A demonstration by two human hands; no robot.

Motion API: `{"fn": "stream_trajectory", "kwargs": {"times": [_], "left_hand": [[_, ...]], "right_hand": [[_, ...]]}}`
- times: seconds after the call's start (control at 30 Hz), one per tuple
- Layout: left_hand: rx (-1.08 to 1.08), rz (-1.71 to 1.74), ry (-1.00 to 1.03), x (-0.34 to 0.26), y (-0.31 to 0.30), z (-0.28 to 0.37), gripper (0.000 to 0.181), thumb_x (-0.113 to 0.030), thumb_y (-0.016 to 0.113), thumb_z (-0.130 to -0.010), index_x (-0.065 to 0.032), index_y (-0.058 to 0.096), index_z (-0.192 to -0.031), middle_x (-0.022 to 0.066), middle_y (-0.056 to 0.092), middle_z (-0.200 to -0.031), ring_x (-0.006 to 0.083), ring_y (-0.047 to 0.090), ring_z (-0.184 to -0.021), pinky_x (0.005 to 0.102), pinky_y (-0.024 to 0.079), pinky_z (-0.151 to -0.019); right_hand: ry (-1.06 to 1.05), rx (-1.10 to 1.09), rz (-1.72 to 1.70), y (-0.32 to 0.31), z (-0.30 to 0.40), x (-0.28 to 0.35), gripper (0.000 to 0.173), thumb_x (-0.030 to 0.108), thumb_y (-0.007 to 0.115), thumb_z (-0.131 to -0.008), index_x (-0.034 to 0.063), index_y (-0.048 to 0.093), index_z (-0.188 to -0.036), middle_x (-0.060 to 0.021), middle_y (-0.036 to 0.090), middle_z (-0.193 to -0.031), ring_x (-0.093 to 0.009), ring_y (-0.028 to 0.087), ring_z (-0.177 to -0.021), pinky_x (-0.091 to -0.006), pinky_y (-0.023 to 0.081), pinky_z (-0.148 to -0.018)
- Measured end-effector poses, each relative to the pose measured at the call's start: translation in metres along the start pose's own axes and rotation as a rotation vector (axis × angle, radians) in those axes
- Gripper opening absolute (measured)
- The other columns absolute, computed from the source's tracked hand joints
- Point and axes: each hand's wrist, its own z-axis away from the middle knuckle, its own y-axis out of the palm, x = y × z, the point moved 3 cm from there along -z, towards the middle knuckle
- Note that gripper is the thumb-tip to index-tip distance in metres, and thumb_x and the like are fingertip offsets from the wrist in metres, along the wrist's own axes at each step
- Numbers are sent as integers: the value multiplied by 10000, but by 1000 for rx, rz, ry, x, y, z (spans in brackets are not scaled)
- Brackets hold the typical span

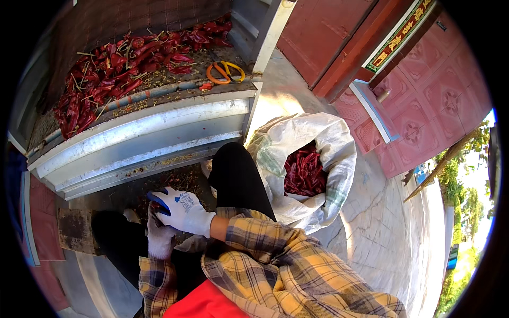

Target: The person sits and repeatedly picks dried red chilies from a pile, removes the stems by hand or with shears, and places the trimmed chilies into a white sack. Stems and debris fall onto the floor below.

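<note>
My right hand [183, 210], in a white knit glove with blue-coated fingers, is closed over the top of my left hand [159, 236]. A greyer glove covers the left one, its fingers partly hidden beneath the right. Between the two hands a bit of a dark red dried chili pepper [159, 207] shows. Ahead, a heap of dried red chili peppers [119, 63] with pale stems lies on a metal-sided platform [159, 113]. Scissors [218, 73] with one orange and one yellow handle rest near its right corner. Beside my right knee stands a white woven sack [338, 147], rolled open, with red chilies [304, 171] inside.
Stems and seeds [179, 181] litter the ground between my feet. A small wooden block [77, 230] sits beside my left leg. To the right are a red door [318, 35], a pink tiled wall [437, 91] and cracked concrete floor [381, 226].
</note>
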Motion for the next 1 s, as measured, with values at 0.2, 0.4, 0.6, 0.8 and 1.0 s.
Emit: {"fn": "stream_trajectory", "kwargs": {"times": [0.2, 0.4, 0.6, 0.8, 1.0], "left_hand": [[167, 175, -17, -35, 38, 18, 923, -87, 635, -734, -129, 180, -1535, 142, 476, -1404, 290, 521, -1235, 405, 482, -978], [175, 383, -208, -29, 28, 18, 782, -131, 646, -791, -150, 291, -1488, 219, 517, -1326, 305, 598, -1114, 424, 549, -860], [78, 555, -240, -22, 19, 9, 603, -166, 641, -854, -91, 396, -1399, 213, 544, -1272, 305, 608, -1087, 425, 558, -846], [-61, 692, -240, -3, 2, 5, 449, -140, 603, -885, -66, 469, -1307, 191, 583, -1214, 309, 622, -1055, 461, 560, -832], [-128, 552, -217, -11, -9, 14, 403, -151, 616, -868, -91, 541, -1260, 101, 614, -1182, 248, 599, -1050, 394, 519, -817]], "right_hand": [[7, -185, -216, -21, 15, -25, 433, 249, 646, -812, 47, 572, -1188, -195, 634, -1075, -367, 637, -950, -425, 513, -844], [87, -499, -848, -137, 55, -58, 253, 69, 612, -843, -20, 609, -1079, -66, 652, -945, -116, 585, -876, -271, 488, -810], [397, -714, 102, -269, 161, -206, 480, 281, 667, -836, 12, 583, -1224, -134, 663, -1069, -238, 661, -867, -336, 513, -794], [325, -693, 209, -283, 83, -178, 558, 392, 696, -792, 40, 605, -1216, -171, 642, -1058, -295, 662, -868, -388, 502, -789], [-123, -598, 608, -240, -101, -47, 523, 327, 678, -828, 60, 574, -1266, -167, 614, -1159, -309, 610, -1032, -410, 482, -886]]}}
